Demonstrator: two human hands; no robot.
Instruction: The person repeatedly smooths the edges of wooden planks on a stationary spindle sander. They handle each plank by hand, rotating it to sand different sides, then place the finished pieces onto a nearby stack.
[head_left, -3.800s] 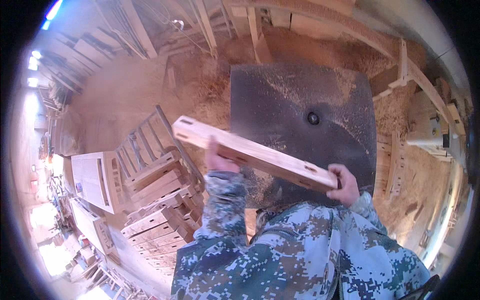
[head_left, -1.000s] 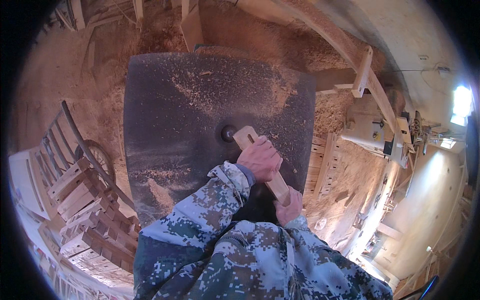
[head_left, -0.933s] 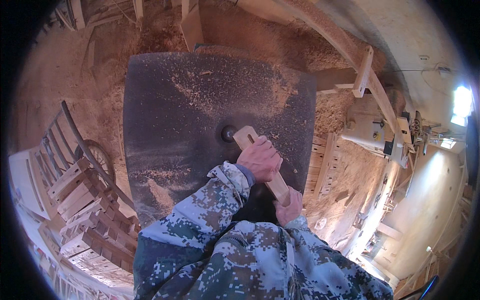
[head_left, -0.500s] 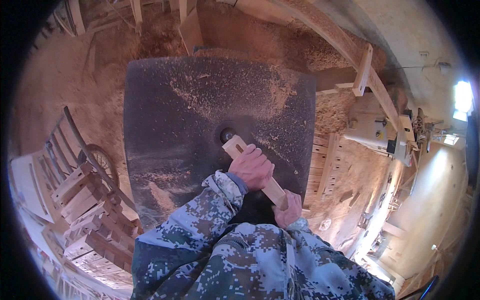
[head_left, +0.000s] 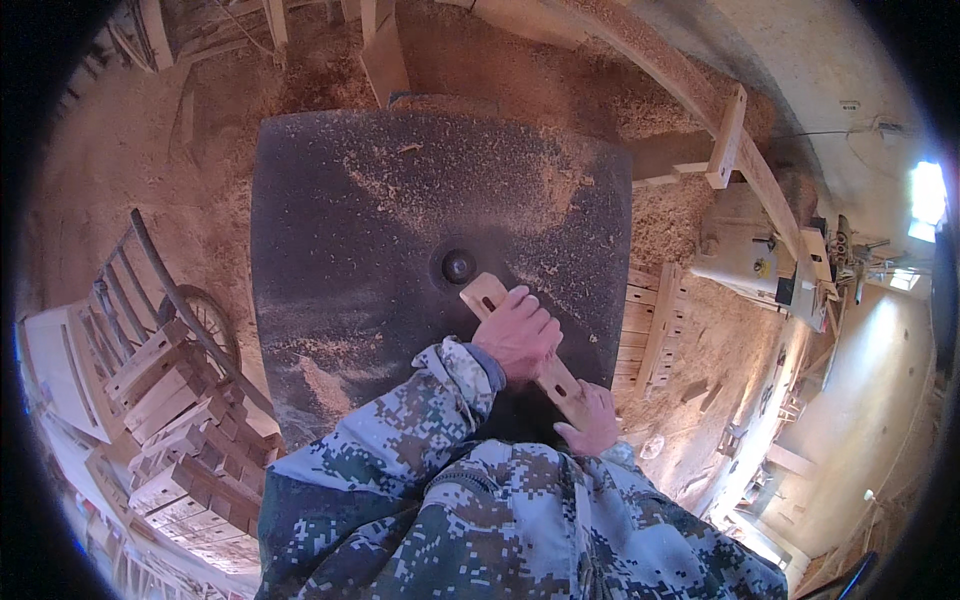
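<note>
A short wooden rail (head_left: 562, 386) with slots cut through it lies slantwise over the dark machine table (head_left: 330, 230). My left hand (head_left: 518, 337) is closed around the rail near its far end. Around the near end, close to my body, my right hand (head_left: 592, 421) is closed too. Just beyond the rail's far end, a round spindle cutter (head_left: 458, 267) stands in the table's opening; a small gap shows between them. Sawdust and chips are scattered over the tabletop.
Stacked wooden blocks (head_left: 185, 440) stand to the left, beside a cart with a wheel (head_left: 208, 325). Slotted wooden pieces (head_left: 655, 325) lie right of the table. A long curved beam (head_left: 680, 75) runs along the upper right. Sawdust covers the floor.
Both hands have shifted slightly right with the rail. Its far end, which was against the spindle cutter, now lies apart from it, and more of the cutter shows.
</note>
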